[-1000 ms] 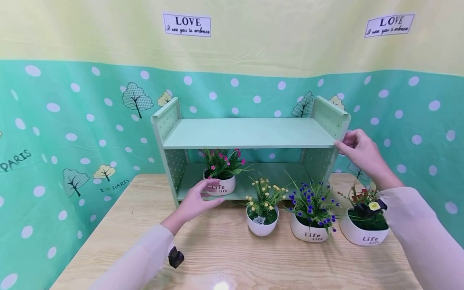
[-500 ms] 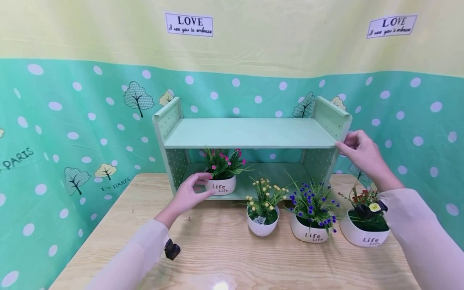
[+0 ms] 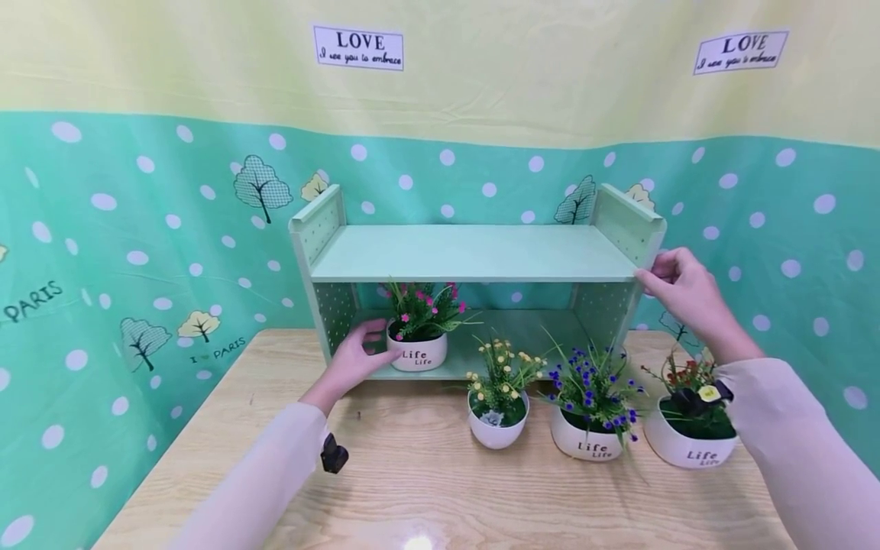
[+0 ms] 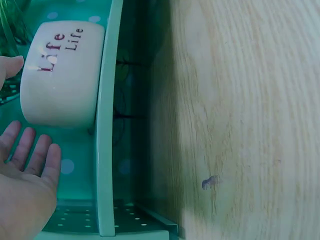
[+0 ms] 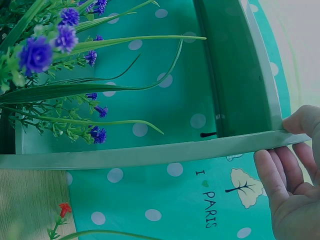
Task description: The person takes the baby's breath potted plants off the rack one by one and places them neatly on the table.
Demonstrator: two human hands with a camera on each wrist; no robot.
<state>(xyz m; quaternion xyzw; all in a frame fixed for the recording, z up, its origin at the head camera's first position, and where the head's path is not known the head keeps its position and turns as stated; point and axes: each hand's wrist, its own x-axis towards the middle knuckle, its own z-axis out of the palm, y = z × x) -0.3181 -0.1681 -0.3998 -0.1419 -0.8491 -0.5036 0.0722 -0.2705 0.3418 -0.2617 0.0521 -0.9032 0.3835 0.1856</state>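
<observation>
On the lower board of a pale green two-tier shelf point(image 3: 474, 252) stands a white "Life" pot with pink flowers point(image 3: 419, 354). My left hand point(image 3: 354, 357) is at that pot's left side, its thumb by the front and its fingers reaching behind. The left wrist view shows the fingers fairly straight and spread, with a small gap between the fingertips and the white pot point(image 4: 62, 75); the thumb lies near the rim. My right hand point(image 3: 677, 286) pinches the front edge of the shelf's right side panel, thumb on one side and fingers on the other point(image 5: 280, 172).
In front of the shelf, on the wooden table point(image 3: 412, 466), stand a small pot with yellow flowers point(image 3: 498, 431), a "Life" pot with purple-blue flowers point(image 3: 584, 443) and one with red flowers point(image 3: 690, 447). A polka-dotted green curtain point(image 3: 186, 252) hangs behind.
My left hand has moved back and to the left, from in front of the pink-flower pot to its left side. The right hand keeps its hold on the shelf.
</observation>
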